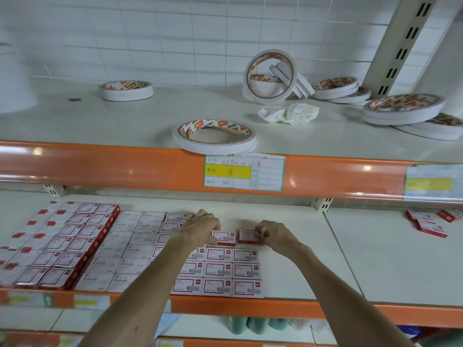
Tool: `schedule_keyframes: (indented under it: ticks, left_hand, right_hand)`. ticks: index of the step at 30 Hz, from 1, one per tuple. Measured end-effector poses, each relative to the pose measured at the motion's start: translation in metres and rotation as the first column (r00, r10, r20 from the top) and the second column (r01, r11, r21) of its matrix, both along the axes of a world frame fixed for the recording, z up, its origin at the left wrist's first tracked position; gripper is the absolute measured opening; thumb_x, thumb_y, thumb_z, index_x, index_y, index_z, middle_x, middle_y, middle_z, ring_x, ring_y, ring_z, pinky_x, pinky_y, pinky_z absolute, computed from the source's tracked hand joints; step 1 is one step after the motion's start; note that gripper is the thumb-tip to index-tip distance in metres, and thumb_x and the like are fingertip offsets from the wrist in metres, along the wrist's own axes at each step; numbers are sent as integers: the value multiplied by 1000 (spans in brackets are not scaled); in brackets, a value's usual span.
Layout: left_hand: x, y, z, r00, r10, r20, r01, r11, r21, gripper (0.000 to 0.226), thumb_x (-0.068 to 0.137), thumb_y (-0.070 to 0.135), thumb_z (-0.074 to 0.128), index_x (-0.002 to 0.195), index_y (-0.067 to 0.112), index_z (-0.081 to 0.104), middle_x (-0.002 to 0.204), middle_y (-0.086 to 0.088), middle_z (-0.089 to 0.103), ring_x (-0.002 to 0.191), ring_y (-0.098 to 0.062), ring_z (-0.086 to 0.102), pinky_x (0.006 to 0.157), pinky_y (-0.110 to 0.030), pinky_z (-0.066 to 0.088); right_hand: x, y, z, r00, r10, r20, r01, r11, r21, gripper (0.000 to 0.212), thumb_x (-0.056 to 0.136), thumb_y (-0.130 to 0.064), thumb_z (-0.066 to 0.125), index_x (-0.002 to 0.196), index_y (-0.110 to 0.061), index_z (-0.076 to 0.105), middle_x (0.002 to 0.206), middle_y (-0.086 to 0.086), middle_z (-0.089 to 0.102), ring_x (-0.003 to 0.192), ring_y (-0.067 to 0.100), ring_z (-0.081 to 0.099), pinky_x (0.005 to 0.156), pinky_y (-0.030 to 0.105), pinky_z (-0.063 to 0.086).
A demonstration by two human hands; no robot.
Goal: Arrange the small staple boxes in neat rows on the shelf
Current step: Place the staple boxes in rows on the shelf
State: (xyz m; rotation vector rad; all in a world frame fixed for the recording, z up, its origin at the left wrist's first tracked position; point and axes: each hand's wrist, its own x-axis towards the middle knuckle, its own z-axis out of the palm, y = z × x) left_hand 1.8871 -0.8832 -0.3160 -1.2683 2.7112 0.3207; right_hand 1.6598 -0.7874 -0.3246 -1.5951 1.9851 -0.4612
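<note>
Our left hand (203, 224) curls over the first box (224, 238) and our right hand (274, 233) pinches the second box (248, 236), both at frame centre, just behind the rows (218, 270) on the shelf (313, 259). Set down skewed or shoved forward, they could, we judge, nudge those rows crooked or leave a gap.

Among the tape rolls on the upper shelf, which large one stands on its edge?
The large roll near the tiled wall, just behind the crumpled white cloth. It stands upright on its edge; the other large rolls lie flat.
</note>
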Motion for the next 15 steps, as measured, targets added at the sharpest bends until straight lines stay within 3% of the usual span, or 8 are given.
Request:
schedule_keyframes:
  ticks: [3, 6, 12, 15]
  left_hand:
    - [5, 0, -1, 999, 18, -39, -17, 1000, 16, 27, 88, 38, 66, 111, 26, 62, 112, 8, 57, 119, -15, 37, 102, -37, 30]
    - [9, 2, -4, 998, 30, -51, -30, 1000, 6, 20, 91, 37, 62, 108, 27, 62, 115, 9, 56, 121, -15, 37, 103, -38, 31]
    - [13, 11, -8, 997, 30, -67, -31, 1000, -2, 23, 95, 35, 57, 116, 25, 58, 125, 7, 54, 122, -17, 39, 103, -41, 34]
    - [13, 15, -10, 997, 34, -70, -35, 999, -11, 24, 97, 34, 54, 119, 24, 57, 127, 7, 53, 123, -17, 40, 104, -41, 35]
  right_hand:
    - [7, -2, 5, 999, 13, 48, -15, 999, 37, 25, 88, -19, 68, 112, -15, 67, 96, 0, 64, 73, 12, 57, 53, 17, 41]
    - [16, -5, 9, 997, 75, -13, -74, 995, 61, 27, 87, -22, 70, 113, -14, 67, 99, 4, 67, 79, 18, 61, 60, 21, 45]
    - [22, -3, 12, 992, 101, -72, -90, 986, 143, 24, 91, -16, 64, 114, -15, 65, 101, 7, 68, 80, 17, 60, 65, 24, 48]
    - [27, -1, 15, 986, 111, -126, -89, 982, 166, 33, 91, 0, 50, 118, -14, 64, 108, 12, 68, 83, 19, 59, 74, 30, 51]
